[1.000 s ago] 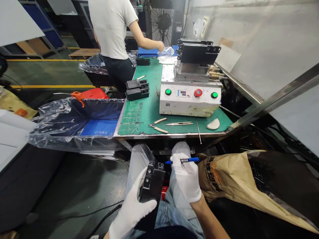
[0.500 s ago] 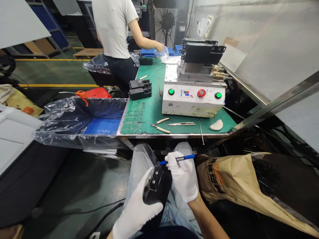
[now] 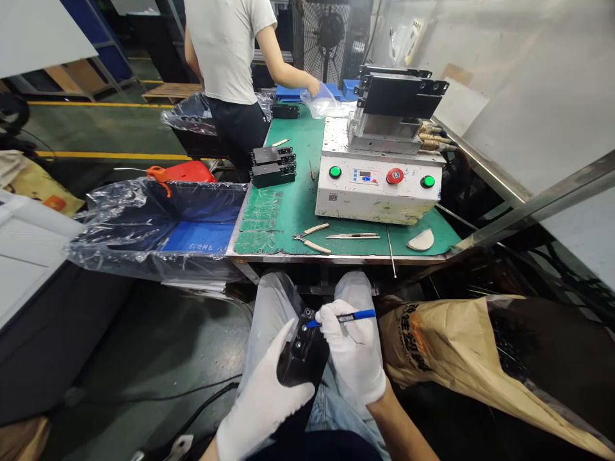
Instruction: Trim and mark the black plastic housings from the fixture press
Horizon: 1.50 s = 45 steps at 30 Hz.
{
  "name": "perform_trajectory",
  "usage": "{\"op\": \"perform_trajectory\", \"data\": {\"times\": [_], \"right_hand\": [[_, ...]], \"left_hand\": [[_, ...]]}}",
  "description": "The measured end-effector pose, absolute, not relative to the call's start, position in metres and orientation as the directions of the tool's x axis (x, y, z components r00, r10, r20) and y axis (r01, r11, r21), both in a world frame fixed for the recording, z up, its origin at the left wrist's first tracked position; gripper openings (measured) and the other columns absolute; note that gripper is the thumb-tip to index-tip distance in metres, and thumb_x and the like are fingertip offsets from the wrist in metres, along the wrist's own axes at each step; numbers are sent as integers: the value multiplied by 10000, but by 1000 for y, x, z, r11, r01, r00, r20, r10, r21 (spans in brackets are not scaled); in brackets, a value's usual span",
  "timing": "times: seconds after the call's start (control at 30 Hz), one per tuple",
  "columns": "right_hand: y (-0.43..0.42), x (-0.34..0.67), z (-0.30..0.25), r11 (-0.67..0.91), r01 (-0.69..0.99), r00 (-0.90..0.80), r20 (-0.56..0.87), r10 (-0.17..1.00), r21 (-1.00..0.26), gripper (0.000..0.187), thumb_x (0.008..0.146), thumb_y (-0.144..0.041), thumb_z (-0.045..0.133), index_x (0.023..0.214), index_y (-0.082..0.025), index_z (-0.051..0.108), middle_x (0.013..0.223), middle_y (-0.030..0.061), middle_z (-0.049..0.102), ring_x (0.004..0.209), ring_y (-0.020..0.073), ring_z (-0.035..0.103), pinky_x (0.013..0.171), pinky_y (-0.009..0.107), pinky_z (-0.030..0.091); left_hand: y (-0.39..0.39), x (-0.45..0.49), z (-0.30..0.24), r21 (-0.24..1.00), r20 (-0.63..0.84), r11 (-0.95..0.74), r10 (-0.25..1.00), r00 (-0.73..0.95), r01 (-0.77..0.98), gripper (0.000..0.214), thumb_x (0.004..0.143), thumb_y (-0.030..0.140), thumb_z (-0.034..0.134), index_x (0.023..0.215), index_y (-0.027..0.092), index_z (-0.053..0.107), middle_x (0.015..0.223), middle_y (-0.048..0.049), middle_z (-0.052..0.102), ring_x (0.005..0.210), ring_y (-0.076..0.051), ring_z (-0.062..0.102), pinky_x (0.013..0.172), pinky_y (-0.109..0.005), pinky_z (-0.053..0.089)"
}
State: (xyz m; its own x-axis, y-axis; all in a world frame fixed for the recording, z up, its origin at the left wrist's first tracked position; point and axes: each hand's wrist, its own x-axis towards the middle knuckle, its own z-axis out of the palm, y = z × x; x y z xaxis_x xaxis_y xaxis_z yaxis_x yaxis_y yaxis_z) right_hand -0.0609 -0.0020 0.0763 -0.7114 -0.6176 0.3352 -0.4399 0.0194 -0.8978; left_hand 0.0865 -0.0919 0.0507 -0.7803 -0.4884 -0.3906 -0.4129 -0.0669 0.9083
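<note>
Setting: factory workshop, seen from a seated position at the near edge of a steel-edged bench topped with a green mat.

Left hand: white-gloved left hand grasping the block, fingers closed around its lower part.

Right hand: white-gloved right hand clenched in a writing grip on a blue pen.

Block location: black metal block held between both hands, above light jeans.

Block orientation: long axis tilted, running from near left to far right; the end with screw holes points far.

Step in hand: pen tip at the block's far corner, pen lying roughly left to right. Contact cannot be confirmed from this view.

Near right: brown paper sack.

Near left: plastic-lined bin.

Bench, near edge: pliers, slim steel tool, steel rod.

Bench, far: white control unit with green and red buttons; stacked black blocks to its left.

Background: co-worker standing, hand at a clear plastic bag.
</note>
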Motion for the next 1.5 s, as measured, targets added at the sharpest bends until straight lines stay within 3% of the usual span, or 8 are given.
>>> {"op": "perform_trajectory", "data": {"times": [0.3,0.6,0.8,1.0,1.23,1.33,1.4,1.5], "right_hand": [[-3,-62,66,59,-561,-666,409,-624,-825,177,1026,-210,576,875,-202,669,792,36,713,748,170,696,714,301,541],[5,-58,71,-27,-429,-664,336,-668,-903,233,1035,-219,553,831,-214,666,751,7,672,701,146,672,686,280,540],[2,-55,66,1,-584,-627,451,-635,-812,121,986,-190,632,903,-221,713,797,20,738,748,172,720,725,297,563],[-1,-59,63,-5,-637,-595,497,-632,-771,121,964,-154,650,883,-216,715,787,19,752,716,171,723,703,292,568],[1,-64,63,-35,-609,-600,490,-633,-792,106,949,-141,657,897,-211,719,807,30,755,749,186,723,716,313,569],[9,-65,64,-42,-494,-674,413,-613,-869,167,989,-188,613,869,-217,725,782,32,737,709,183,708,680,316,583],[16,-66,63,-44,-405,-759,363,-541,-913,214,1014,-234,586,864,-220,738,789,43,736,682,183,706,631,303,595],[24,-69,60,-43,-317,-860,307,-409,-947,252,1018,-315,601,845,-219,756,781,50,746,619,180,706,557,276,603]], "left_hand": [[-94,88,50,923,-375,-103,-464,-803,-371,941,651,137,694,1540,244,404,1608,-78,514,1523,-282,435,1337,-475,277],[-99,85,56,936,-351,-141,-409,-842,-321,897,675,96,669,1520,271,424,1610,-52,516,1503,-257,460,1321,-438,304],[-102,81,59,919,-391,-125,-408,-825,-373,942,651,86,673,1536,225,383,1619,-69,508,1507,-235,452,1306,-400,336],[-106,75,58,918,-392,-126,-413,-822,-375,888,662,80,665,1505,233,428,1546,-72,585,1419,-242,551,1259,-423,405],[-109,73,55,917,-398,-154,-377,-836,-367,874,688,129,691,1514,245,432,1575,-67,556,1452,-256,518,1280,-436,370],[-123,69,67,906,-403,-57,-419,-814,-419,919,689,176,720,1546,284,407,1606,-50,524,1487,-266,481,1286,-423,356],[-148,60,79,864,-399,70,-512,-761,-499,965,709,241,750,1583,329,352,1572,-44,565,1442,-282,535,1240,-434,414],[-215,25,95,725,-227,365,-675,-703,-584,997,746,374,779,1614,341,291,1459,-69,665,1313,-327,641,1127,-464,501]]}}
